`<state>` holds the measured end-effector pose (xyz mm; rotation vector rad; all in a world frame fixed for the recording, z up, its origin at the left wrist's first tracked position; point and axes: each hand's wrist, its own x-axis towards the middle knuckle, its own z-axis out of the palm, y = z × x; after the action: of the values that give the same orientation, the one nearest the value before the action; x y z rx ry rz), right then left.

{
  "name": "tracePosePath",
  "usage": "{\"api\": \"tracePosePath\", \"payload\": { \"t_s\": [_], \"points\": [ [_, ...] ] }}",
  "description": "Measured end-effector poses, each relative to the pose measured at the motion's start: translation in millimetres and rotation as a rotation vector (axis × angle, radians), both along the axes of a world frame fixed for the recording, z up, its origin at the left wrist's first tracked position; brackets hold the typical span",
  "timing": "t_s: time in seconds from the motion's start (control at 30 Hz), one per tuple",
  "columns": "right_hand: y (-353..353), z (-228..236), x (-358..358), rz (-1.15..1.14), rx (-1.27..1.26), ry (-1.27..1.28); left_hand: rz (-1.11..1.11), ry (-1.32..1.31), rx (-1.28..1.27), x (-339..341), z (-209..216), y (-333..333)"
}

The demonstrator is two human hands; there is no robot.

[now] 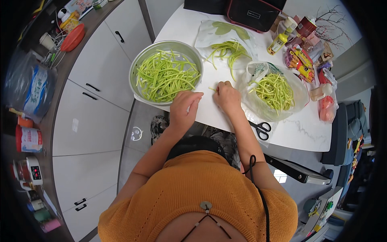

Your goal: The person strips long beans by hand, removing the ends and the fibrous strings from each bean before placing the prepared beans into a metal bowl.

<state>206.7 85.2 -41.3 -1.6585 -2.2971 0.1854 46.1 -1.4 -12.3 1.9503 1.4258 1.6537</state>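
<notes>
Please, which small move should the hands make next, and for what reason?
Perhaps the right hand could carry the short green piece to the metal pan. The piece shows at its fingertips, though I cannot tell whether it is pinched; the pan already holds many green stems and stands close by, beside the left hand.

Bare left forearm (156, 150) and bare right forearm (246, 138) slant forward, converging; the bare left hand (184, 110) points rightward, fingers together and slightly bent, thumb apart below; the bare right hand (228, 98) curls inward, knuckles bent, fingertips partly hidden.
</notes>
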Motion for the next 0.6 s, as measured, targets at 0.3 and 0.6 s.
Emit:
{"api": "tracePosePath", "payload": {
  "t_s": [0.3,0.6],
  "points": [
    [-19.9,-4.2,18.5,0.184,0.139,0.203,-0.043,0.066,-0.291,16.6,-30.2,-1.9],
    [-44.8,19.1,29.5,0.318,0.223,0.345,-0.080,0.041,-0.286,22.3,-34.6,11.8]
  ]
}}
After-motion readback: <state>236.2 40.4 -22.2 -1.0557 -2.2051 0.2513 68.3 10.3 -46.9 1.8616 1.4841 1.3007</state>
